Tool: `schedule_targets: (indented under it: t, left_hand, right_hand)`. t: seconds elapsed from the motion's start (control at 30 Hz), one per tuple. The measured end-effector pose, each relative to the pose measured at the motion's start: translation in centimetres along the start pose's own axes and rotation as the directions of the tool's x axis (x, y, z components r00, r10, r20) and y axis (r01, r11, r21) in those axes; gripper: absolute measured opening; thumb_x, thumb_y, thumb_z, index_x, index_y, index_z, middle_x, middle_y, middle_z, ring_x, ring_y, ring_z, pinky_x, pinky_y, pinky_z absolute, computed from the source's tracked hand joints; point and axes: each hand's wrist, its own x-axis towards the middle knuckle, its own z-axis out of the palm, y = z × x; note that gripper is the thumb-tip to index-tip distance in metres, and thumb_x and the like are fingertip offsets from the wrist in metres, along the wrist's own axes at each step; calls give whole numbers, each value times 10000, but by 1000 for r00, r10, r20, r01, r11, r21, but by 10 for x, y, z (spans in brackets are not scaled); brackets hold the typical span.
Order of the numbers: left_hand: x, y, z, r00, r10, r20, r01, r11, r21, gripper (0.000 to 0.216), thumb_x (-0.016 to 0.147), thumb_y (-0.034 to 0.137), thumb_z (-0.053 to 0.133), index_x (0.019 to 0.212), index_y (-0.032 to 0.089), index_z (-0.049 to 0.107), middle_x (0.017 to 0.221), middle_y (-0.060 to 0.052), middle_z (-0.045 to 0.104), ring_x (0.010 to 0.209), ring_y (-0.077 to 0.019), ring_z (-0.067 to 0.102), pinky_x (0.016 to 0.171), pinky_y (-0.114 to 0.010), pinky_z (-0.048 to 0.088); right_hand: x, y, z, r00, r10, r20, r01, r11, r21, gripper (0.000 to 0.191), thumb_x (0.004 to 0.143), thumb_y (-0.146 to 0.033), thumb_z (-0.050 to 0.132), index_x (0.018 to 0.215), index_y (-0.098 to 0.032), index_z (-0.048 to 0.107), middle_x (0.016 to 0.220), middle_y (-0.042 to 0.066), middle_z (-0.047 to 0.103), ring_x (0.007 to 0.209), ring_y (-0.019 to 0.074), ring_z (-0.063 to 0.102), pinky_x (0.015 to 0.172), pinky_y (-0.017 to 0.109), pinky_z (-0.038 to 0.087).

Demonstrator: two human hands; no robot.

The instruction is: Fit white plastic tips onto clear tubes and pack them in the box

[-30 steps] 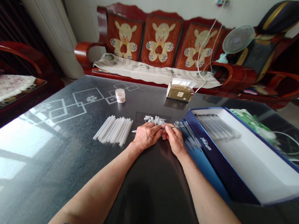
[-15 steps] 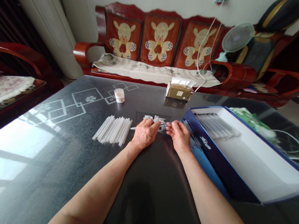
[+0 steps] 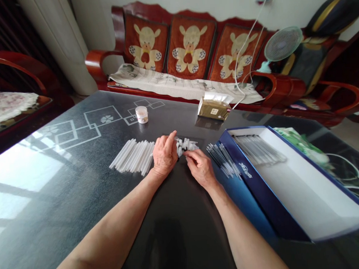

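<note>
My left hand (image 3: 164, 155) rests on the dark glass table (image 3: 79, 199) at the right end of a row of white plastic tubes (image 3: 133, 156). Its index finger is raised and the other fingers are curled; what they hold is hidden. My right hand (image 3: 198, 169) is just to the right, with its fingertips pinched at the near edge of a small heap of white caps (image 3: 186, 144). A loose bundle of thin clear refills (image 3: 222, 160) lies between my right hand and the blue box (image 3: 246, 175).
The blue box's white inside holds more refills (image 3: 259, 149). A small white jar (image 3: 141, 114) and a tissue pack (image 3: 212, 109) stand farther back. A green packet (image 3: 300, 146) and white cables (image 3: 348, 168) lie at the right. A red sofa (image 3: 100, 60) and a fan (image 3: 280, 45) are behind.
Both hands have moved left, away from the refill bundle. The left hand now sits at the tube row with its index finger raised. The right hand has gone to the cap heap.
</note>
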Motion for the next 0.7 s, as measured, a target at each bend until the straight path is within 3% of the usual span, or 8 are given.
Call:
schedule_targets:
  t: [0.17, 0.33, 0.43, 0.53, 0.63, 0.7]
  left_hand:
    - [-1, 2, 0, 998, 69, 2, -69, 998, -6, 344, 970, 230, 362, 1230, 181, 582, 914, -84, 610, 793, -181, 515, 766, -322, 422]
    - [-3, 4, 1, 994, 101, 37, -101, 995, 0, 345, 965, 220, 367, 1226, 191, 590, 909, -78, 612, 794, -181, 519, 763, -323, 420]
    - [-4, 6, 0, 991, 122, 61, -122, 992, 4, 333, 966, 233, 374, 1212, 186, 595, 892, -76, 616, 791, -184, 522, 754, -320, 423]
    - [-4, 8, -1, 984, 155, 92, -156, 988, 2, 329, 970, 243, 373, 1211, 178, 587, 856, -68, 617, 777, -184, 529, 747, -317, 426]
    - [-3, 10, 0, 974, 177, 144, -174, 984, -29, 339, 976, 260, 355, 1225, 158, 561, 851, -70, 619, 786, -186, 548, 761, -323, 441]
    - [-3, 10, 0, 968, 183, 171, -176, 983, -57, 332, 978, 269, 345, 1199, 147, 560, 870, -77, 626, 805, -188, 560, 781, -330, 453]
  right_hand:
    - [-5, -9, 7, 983, -51, 177, 92, 969, -228, 316, 900, -176, 469, 1149, -259, 646, 963, 77, 617, 908, 212, 605, 813, 330, 506]
    - [-6, -8, 11, 984, -42, 173, 92, 952, -292, 223, 874, -178, 522, 1009, -262, 677, 899, 66, 619, 879, 211, 593, 784, 318, 502]
    - [-5, -5, 12, 996, -8, 93, 26, 981, -191, 162, 844, -176, 557, 934, -243, 674, 895, 60, 650, 841, 205, 615, 781, 321, 502]
    - [-3, -3, 12, 993, 108, -55, -106, 993, 43, 113, 835, -214, 585, 914, -234, 665, 849, 44, 691, 759, 189, 643, 762, 319, 511]
    - [0, 2, 10, 947, 285, -148, -226, 918, 326, 139, 834, -280, 610, 949, -232, 671, 830, 26, 716, 748, 180, 667, 752, 314, 532]
    - [2, 5, 7, 930, 325, -171, -236, 885, 402, 180, 835, -300, 612, 983, -234, 689, 884, 24, 716, 802, 173, 667, 763, 304, 541]
